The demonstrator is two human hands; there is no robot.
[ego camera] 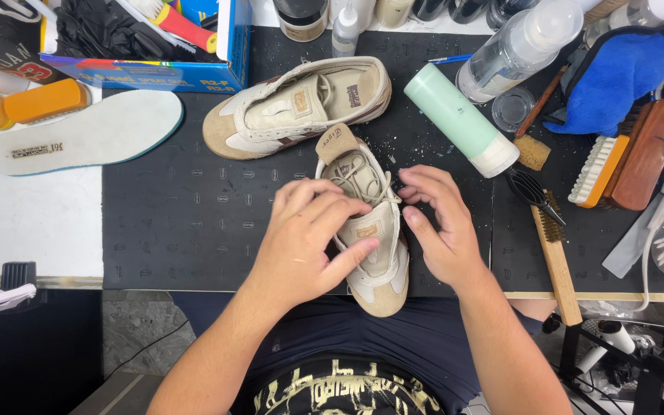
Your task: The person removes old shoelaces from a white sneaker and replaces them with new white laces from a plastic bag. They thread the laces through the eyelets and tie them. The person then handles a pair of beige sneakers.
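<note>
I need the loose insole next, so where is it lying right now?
In the head view the insole lies flat at far left on the white surface, just off the black mat, below the blue box and left of the spare shoe.

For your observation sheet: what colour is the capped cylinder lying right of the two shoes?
Pale mint-green cylinder with a whitish cap; head view.
</note>
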